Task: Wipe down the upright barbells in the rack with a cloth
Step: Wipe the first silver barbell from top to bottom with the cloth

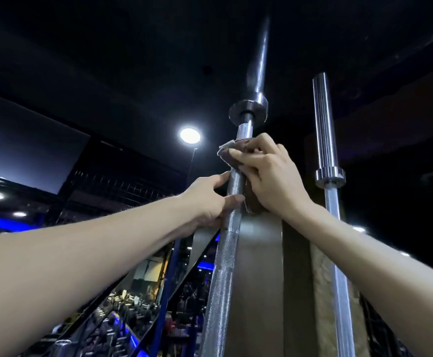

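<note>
At the centre of the frame our right hand (269, 173) clenches a brown cloth (238, 153) around the knurled shaft of the nearer upright barbell (227, 243), just below its collar. Our left hand (207, 202) grips the same shaft slightly lower, thumb and fingers curled on it. A second barbell (325, 124) stands right of centre.
</note>
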Available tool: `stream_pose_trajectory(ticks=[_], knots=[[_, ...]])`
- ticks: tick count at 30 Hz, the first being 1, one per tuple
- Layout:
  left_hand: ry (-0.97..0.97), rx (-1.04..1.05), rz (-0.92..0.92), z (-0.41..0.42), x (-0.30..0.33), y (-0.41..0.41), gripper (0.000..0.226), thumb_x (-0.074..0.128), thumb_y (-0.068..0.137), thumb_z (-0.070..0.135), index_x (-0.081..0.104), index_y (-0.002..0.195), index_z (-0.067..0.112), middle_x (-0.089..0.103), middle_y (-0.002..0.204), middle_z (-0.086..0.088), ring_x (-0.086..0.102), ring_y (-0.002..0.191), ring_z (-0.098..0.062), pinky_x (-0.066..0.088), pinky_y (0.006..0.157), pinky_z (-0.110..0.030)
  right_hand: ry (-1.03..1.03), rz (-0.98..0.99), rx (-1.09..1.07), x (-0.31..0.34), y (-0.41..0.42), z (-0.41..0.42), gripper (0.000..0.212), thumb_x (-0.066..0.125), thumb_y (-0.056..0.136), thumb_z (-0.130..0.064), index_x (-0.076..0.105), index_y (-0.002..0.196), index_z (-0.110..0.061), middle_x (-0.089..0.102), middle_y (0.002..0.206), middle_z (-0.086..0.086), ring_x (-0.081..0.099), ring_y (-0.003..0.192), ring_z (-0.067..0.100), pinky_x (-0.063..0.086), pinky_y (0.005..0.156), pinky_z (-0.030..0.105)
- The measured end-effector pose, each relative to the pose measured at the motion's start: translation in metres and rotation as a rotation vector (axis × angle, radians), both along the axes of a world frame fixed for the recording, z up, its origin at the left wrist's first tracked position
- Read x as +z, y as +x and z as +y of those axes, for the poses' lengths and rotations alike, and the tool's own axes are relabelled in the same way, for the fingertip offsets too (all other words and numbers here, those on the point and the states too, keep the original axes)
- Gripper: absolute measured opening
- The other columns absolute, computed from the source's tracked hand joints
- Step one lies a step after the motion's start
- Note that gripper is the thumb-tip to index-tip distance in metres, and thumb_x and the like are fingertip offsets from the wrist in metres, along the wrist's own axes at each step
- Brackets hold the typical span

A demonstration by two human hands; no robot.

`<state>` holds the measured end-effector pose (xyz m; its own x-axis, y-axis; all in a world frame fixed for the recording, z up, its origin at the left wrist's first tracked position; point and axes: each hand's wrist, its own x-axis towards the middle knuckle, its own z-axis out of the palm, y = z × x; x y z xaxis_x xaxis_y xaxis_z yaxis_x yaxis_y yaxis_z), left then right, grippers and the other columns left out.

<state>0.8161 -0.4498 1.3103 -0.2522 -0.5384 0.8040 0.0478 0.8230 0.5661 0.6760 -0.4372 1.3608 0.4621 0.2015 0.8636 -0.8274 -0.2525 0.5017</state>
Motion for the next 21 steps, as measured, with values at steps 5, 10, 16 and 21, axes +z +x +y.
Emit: stream_pose_trajectory(ticks=[5, 10, 16, 21], knots=[[0.077, -0.110, -0.039, -0.003, -0.002, 0.001, 0.057, 0.053, 0.096, 0.010, 0.032, 0.145, 0.030, 0.058, 0.075, 0.001, 0.054, 0.062, -0.009, 0.056, 0.072, -0.030, 0.042, -0.117, -0.056, 0.052, 0.005, 0.002, 0.031, 0.052, 0.095, -0.021, 0.066, 0.118, -0.036, 0.050, 0.121, -0.002, 0.042, 0.095, 0.027, 0.045, 0.082, 0.043], [0.128, -0.181, -0.054, -0.009, -0.005, 0.003, 0.057, 0.050, 0.096, 0.002, 0.034, 0.144, 0.029, 0.060, 0.083, -0.002, 0.055, 0.078, -0.013, 0.057, 0.067, -0.025, 0.024, -0.161, 0.014, 0.038, 0.004, -0.009, 0.032, 0.051, 0.096, -0.020, 0.064, 0.123, -0.030, 0.048, 0.130, -0.003, 0.041, 0.104, 0.026, 0.036, 0.084, 0.029], [0.134, -0.186, -0.051, -0.011, -0.007, 0.002, 0.059, 0.056, 0.091, 0.000, 0.042, 0.139, 0.030, 0.068, 0.068, 0.003, 0.063, 0.061, -0.006, 0.056, 0.064, -0.022, 0.004, 0.010, 0.009, 0.001, -0.010, -0.012, 0.030, 0.050, 0.091, -0.024, 0.070, 0.114, -0.027, 0.057, 0.122, -0.002, 0.037, 0.095, 0.018, 0.039, 0.078, 0.027], [0.146, -0.168, -0.008, -0.011, -0.009, 0.000, 0.059, 0.057, 0.090, -0.001, 0.044, 0.139, 0.029, 0.065, 0.073, 0.000, 0.062, 0.058, -0.006, 0.057, 0.062, -0.020, 0.036, -0.182, 0.096, 0.061, 0.002, -0.012, 0.033, 0.051, 0.095, -0.014, 0.066, 0.119, -0.031, 0.052, 0.127, -0.007, 0.035, 0.098, 0.016, 0.032, 0.083, 0.019]])
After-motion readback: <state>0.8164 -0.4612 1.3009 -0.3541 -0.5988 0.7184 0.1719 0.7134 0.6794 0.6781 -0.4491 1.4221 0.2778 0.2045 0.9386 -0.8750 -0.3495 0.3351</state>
